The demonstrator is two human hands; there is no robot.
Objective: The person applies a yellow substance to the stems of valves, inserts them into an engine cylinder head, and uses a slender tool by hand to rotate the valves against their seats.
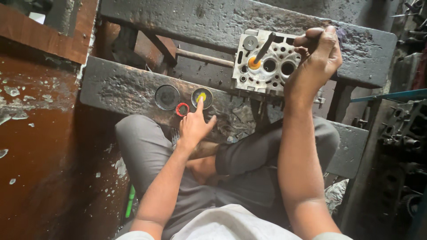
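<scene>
Left hand (194, 126) with forefinger out, other fingers curled, holding nothing, tip dipped in tin (202, 97) of yellow paste. Right hand (316, 53) closed round tool (264, 47), its tip in an orange-smeared port of cylinder head (267, 62) on beam (133, 91). Beside tin: lid (167, 96), red ring (182, 109). Tool handle hidden in fist; dark engine parts (402, 129) at right indistinct.

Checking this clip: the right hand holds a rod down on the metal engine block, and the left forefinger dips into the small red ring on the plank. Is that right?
Not quite. In the head view the left hand has its forefinger in the round tin of yellow paste, not the red ring beside it. The rest stands: the right hand holds the rod on the engine block.
</scene>
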